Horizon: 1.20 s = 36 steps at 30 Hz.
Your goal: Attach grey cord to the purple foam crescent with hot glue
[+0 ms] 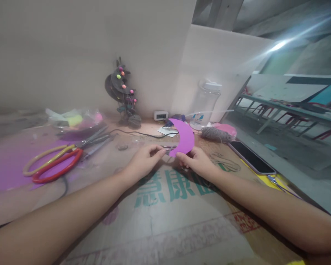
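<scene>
A purple paper crescent (186, 137) stands upright over the table, its curve bulging to the right. My right hand (196, 161) pinches it near the lower end, with the thumb on the front face. Close to the crescent's lower tip, my left hand (149, 156) has thumb and forefinger pressed together. A small dark bit shows at those fingertips, too blurred to name. Behind the hands stands a dark crescent-shaped ornament (116, 86) with coloured beads along it.
Red-and-yellow-handled scissors (57, 178) lie at left beside purple paper (5, 165) and a plastic bag (74, 121). A small digital clock (160, 115), a clear bottle (205, 105) and grey yarn (216, 135) stand behind. A phone (252, 157) lies at the right edge.
</scene>
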### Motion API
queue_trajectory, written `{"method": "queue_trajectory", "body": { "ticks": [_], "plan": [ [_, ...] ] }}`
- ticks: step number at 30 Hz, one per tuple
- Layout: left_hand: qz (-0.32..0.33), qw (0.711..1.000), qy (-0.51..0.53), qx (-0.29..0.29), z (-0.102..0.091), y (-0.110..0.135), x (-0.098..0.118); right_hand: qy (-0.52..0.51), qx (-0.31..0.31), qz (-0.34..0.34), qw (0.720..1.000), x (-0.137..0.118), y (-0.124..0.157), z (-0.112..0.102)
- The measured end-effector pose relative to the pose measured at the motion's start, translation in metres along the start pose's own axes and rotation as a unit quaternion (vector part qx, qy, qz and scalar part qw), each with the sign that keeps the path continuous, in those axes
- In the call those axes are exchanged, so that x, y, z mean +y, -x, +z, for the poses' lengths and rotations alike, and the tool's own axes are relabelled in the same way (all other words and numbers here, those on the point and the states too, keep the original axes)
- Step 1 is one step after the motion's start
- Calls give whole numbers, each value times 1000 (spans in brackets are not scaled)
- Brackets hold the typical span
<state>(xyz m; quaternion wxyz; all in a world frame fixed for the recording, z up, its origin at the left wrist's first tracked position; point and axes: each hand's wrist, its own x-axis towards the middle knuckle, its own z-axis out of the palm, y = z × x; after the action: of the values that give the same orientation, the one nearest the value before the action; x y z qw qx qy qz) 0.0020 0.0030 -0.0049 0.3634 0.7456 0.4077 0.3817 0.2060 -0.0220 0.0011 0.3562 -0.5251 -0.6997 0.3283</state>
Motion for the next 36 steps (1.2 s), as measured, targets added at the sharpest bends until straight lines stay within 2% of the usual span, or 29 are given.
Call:
{"method": "queue_trajectory", "body": {
  "ticks": [6,12,19,26,36],
  "plan": [
    [15,1000,-21,-5,-2,0,3,-2,-10,1,1000,-3,1,1],
    [-1,1000,-3,-16,0,0,-2,-10,-20,7,1000,-5,0,0],
    [-1,1000,5,-11,-1,-1,0,-37,30,23,999,1,-3,-1],
    [-1,999,27,-25,1,0,-5,-14,32,1,999,-2,-1,0],
    [-6,999,26,-23,1,-1,-2,-9,32,7,999,-5,0,-1]
  ]
}}
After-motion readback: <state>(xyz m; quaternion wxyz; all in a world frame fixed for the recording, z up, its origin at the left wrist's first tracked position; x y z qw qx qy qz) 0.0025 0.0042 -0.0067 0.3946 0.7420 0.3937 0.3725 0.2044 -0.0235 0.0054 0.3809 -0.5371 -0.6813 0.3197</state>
